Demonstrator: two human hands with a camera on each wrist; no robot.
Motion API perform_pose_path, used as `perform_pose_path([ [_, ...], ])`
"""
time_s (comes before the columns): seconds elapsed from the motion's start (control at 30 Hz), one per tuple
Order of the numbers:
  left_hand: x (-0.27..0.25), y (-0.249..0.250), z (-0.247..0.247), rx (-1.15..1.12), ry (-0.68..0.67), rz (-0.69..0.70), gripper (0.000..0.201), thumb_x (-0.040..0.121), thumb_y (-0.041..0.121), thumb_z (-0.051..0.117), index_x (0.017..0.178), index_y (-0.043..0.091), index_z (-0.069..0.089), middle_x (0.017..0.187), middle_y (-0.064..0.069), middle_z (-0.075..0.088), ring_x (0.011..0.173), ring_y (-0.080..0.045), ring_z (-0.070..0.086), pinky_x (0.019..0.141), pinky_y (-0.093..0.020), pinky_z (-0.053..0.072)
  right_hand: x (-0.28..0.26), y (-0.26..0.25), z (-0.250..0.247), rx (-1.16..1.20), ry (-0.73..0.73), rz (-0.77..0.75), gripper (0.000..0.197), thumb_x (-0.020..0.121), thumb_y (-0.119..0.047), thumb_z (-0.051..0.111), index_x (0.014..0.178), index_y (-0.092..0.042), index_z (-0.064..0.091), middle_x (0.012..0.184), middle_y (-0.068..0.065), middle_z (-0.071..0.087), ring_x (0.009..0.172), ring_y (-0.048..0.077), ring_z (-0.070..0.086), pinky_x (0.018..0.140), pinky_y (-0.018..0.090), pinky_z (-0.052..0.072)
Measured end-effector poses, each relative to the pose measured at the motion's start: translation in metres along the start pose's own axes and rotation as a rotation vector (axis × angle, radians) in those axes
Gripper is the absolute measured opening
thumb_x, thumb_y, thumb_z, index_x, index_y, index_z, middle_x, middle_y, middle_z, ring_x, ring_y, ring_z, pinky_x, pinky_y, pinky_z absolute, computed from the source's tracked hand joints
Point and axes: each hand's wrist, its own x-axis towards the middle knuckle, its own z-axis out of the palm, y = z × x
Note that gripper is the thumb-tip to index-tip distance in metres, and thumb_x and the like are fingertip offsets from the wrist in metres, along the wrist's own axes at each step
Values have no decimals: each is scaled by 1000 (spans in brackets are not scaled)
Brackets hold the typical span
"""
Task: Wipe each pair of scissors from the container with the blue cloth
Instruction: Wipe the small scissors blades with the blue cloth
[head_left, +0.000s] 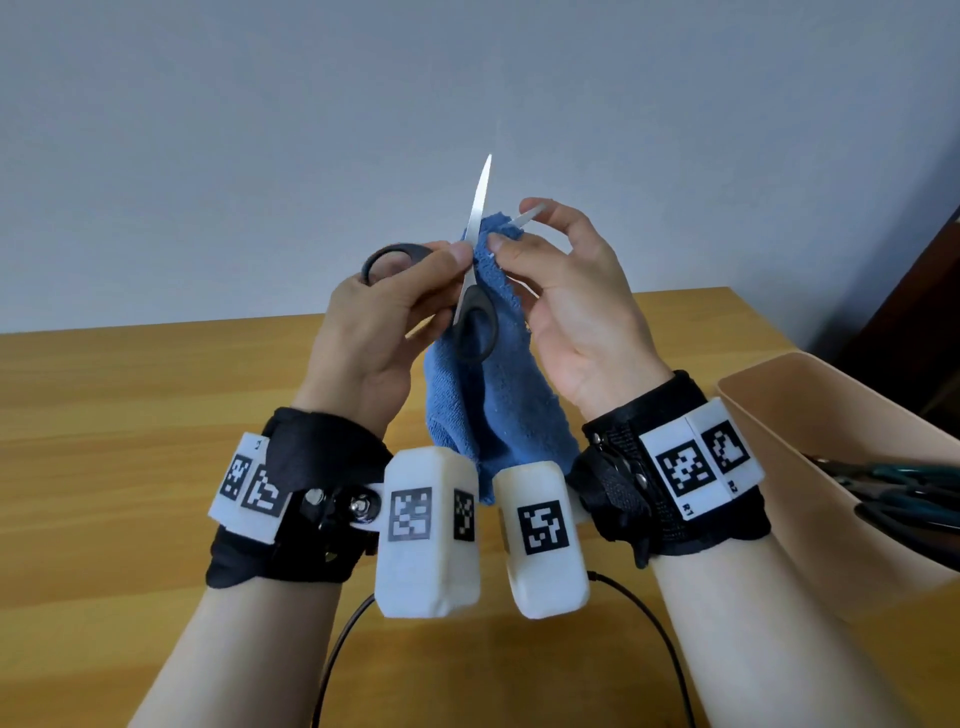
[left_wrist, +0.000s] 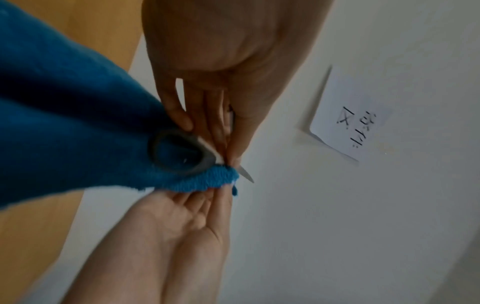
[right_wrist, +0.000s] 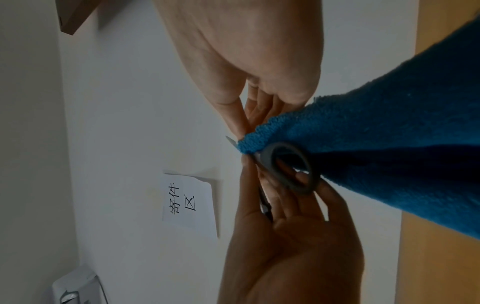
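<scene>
Black-handled scissors (head_left: 475, 327) are held up in front of me, spread wide, with one blade pointing straight up. My left hand (head_left: 441, 275) grips them near the pivot, one handle ring sticking out to the left. The blue cloth (head_left: 493, 405) hangs down between my wrists. My right hand (head_left: 506, 234) pinches its top edge round the other blade, whose tip shows past the fingers. In the left wrist view the cloth (left_wrist: 78, 123) covers that blade beside a grey-looking handle ring (left_wrist: 205, 156). The right wrist view shows the right hand's fingers (right_wrist: 233, 115) pinching the cloth (right_wrist: 389, 144) on the blade.
A beige container (head_left: 810, 415) stands at the right on the wooden table (head_left: 156, 415), holding several teal-handled scissors (head_left: 893, 493). A black cable (head_left: 649, 623) loops over the table's near edge. A paper note (right_wrist: 189, 205) hangs on the wall behind.
</scene>
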Motion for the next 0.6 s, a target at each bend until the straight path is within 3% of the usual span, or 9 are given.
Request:
perform_pose_path([
  [0.13,-1,-6,4,-119,-11,-51,20,90,22,73,106,9,69,105,-10,70,93,-21,64,84,-30,55,-2,7,4,-112,39,9,40,84,6,70,116,-13,56,95,18,61,78,24,64,71,32,56],
  [0.2,-2,-7,7,-87,17,-6,15,93,21,71,100,9,66,100,-12,65,90,-25,56,69,-27,49,-3,10,6,-117,63,13,39,83,8,70,114,-12,56,94,18,63,78,26,64,77,36,56],
  [0.27,-2,-7,9,-35,37,42,12,97,19,66,97,9,59,94,-13,61,83,-22,53,57,-22,41,-2,10,5,-117,85,3,38,84,8,69,114,-10,55,86,13,65,69,21,65,72,30,57],
  [0.33,-2,-5,12,-15,21,78,10,101,15,59,102,7,53,90,-14,59,70,-18,55,51,-19,42,-2,8,2,-129,88,7,38,85,8,67,118,-7,55,77,7,66,61,14,62,64,23,55],
  [0.43,-3,-2,14,-12,-6,99,5,104,12,53,104,9,49,86,-11,56,58,-13,57,54,-21,49,-2,4,0,-153,52,40,37,86,9,62,119,-7,55,71,6,66,56,14,61,59,22,53],
  [0.6,-3,-2,9,140,-78,175,5,105,13,50,101,10,48,74,0,56,56,-11,54,60,-26,47,-4,7,0,-196,3,58,38,86,10,62,120,-5,53,80,16,66,59,21,62,59,26,55],
])
